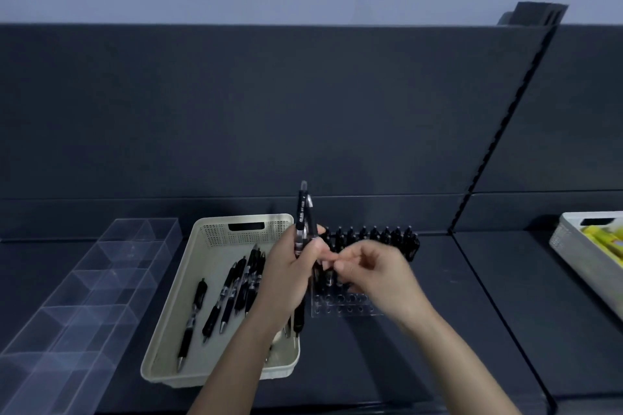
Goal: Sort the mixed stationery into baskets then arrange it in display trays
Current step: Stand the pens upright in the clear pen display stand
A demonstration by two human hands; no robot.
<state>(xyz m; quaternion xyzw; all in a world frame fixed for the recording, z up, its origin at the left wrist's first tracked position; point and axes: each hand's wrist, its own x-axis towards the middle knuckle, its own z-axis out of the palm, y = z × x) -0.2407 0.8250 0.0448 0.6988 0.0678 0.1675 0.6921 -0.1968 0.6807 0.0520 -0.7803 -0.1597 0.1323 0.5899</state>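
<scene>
Arranging is about midway. At centre frame the left hand [290, 274] grips a bundle of black gel pens [303, 222] upright. The blurred right hand [374, 274] curls beside it; whether it pinches one I cannot tell. The acrylic pen stand [347, 308] has its far rows filled and its near holes bare. Loose pens [224, 296] lie in the cream basket [168, 347].

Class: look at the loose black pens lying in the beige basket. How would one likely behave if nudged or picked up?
The pens look rigid and slim, so they are probably stiff and light. Their round barrels would likely roll until the wall of the beige basket stops them. Their dark grip sections probably resist slipping.
</scene>
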